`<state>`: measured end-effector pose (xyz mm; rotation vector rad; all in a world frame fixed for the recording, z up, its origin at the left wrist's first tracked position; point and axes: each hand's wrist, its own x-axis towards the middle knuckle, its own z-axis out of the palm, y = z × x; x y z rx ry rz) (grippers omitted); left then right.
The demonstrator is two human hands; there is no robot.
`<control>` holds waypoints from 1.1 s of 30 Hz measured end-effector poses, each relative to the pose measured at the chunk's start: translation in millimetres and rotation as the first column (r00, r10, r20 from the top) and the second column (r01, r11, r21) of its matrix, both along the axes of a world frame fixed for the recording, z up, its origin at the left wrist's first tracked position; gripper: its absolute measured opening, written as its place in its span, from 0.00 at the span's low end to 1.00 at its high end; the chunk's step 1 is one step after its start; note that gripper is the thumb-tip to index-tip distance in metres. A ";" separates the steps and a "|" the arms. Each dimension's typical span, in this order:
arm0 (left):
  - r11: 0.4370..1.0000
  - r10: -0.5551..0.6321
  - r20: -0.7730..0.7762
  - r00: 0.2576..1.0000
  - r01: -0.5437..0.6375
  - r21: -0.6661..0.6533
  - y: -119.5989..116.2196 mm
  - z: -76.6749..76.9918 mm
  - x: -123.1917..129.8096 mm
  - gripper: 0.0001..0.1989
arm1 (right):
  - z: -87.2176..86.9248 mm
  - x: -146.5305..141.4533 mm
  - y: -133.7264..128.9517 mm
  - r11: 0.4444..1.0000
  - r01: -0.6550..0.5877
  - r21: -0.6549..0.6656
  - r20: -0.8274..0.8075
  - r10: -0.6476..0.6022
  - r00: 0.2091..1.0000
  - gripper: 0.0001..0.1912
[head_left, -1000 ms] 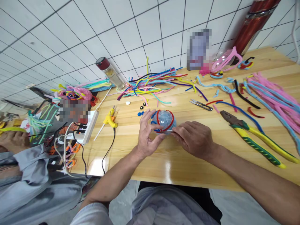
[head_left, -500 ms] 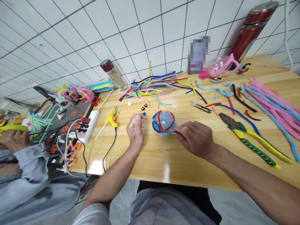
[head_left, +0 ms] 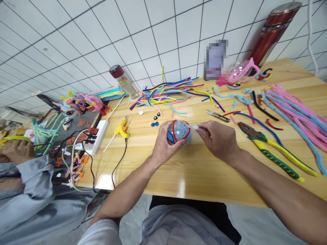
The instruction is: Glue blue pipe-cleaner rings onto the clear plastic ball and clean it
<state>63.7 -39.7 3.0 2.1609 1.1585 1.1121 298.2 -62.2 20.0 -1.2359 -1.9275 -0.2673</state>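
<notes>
My left hand (head_left: 165, 144) is wrapped round the left side of a light-blue ball (head_left: 181, 128) trimmed with red and blue pipe cleaners. Its fingers hide part of the ball. Between the thumb and fingers of my right hand (head_left: 220, 140) is a thin whitish stick (head_left: 192, 126), whose tip reaches the ball's upper right side. Whether the tip touches the ball I cannot tell. Two small blue round pieces (head_left: 154, 124) lie left of the ball, below a pair of small black round pieces (head_left: 157, 116).
A yellow glue gun (head_left: 121, 128) and a white power strip (head_left: 100, 137) lie left. Thread snips (head_left: 218, 116), pliers (head_left: 268, 146) and pipe cleaners (head_left: 293, 115) are right. Loose pipe cleaners (head_left: 166, 92) and a bottle (head_left: 124, 81) stand behind. A co-worker's hand (head_left: 19, 149) is far left.
My left hand has let go of a small blue piece on the table and moved right onto the ball. My right hand has raised the stick from the ball's lower right to its upper right.
</notes>
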 end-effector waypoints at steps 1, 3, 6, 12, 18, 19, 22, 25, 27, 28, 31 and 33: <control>1.000 -0.008 0.011 1.000 0.008 -0.012 -0.1 0.6 -0.4 0.37 | -0.1 -0.3 0.1 1.000 0.004 -0.028 -0.014 -0.005 1.000 0.16; 1.000 -0.003 0.044 0.999 0.004 -0.029 0.7 1.8 -3.6 0.37 | -1.2 -0.6 0.8 0.996 0.016 -0.088 -0.051 -0.020 0.999 0.17; 1.000 0.001 0.047 0.999 -0.001 -0.004 3.4 3.3 -10.1 0.41 | -5.4 -0.6 3.2 0.991 0.030 -0.128 -0.100 -0.043 0.994 0.18; 0.993 -0.108 0.016 0.994 0.107 0.041 9.1 1.7 -13.3 0.37 | -13.8 -2.5 6.3 0.986 0.012 -0.169 -0.111 -0.031 0.993 0.16; 0.996 -0.006 0.157 0.988 0.021 -0.089 1.9 1.8 -6.0 0.35 | -14.4 -5.8 5.9 0.953 -0.033 -0.302 -0.206 -0.031 0.978 0.14; 0.995 0.003 0.165 0.986 0.013 -0.098 0.6 2.1 -5.3 0.34 | -13.7 -6.4 5.8 0.941 -0.048 -0.335 -0.238 -0.035 0.971 0.14; 0.995 -0.015 0.175 0.984 0.031 -0.092 -1.4 2.1 -4.8 0.33 | -10.6 -8.8 4.6 0.910 -0.105 -0.402 -0.337 -0.040 0.941 0.16; 0.992 -0.120 0.144 0.982 0.124 -0.024 -1.2 1.3 -5.8 0.36 | -7.0 -11.7 3.5 0.880 -0.177 -0.441 -0.426 -0.032 0.904 0.19; 0.984 -0.178 0.094 0.980 0.176 0.030 -0.7 1.3 -6.6 0.37 | -5.2 -13.0 3.6 0.859 -0.214 -0.465 -0.468 -0.033 0.883 0.19; 0.981 -0.191 0.067 0.979 0.188 0.050 -0.6 1.7 -6.9 0.36 | -4.6 -13.5 3.8 0.849 -0.228 -0.478 -0.480 -0.035 0.877 0.19; 0.978 -0.197 -0.008 0.980 0.197 0.063 -1.2 4.4 -7.9 0.35 | -3.7 -13.7 4.8 0.811 -0.266 -0.521 -0.497 -0.035 0.867 0.17; 0.979 -0.193 -0.062 0.979 0.196 0.057 -2.2 7.0 -8.8 0.34 | -3.1 -13.2 5.0 0.781 -0.302 -0.547 -0.512 -0.027 0.858 0.16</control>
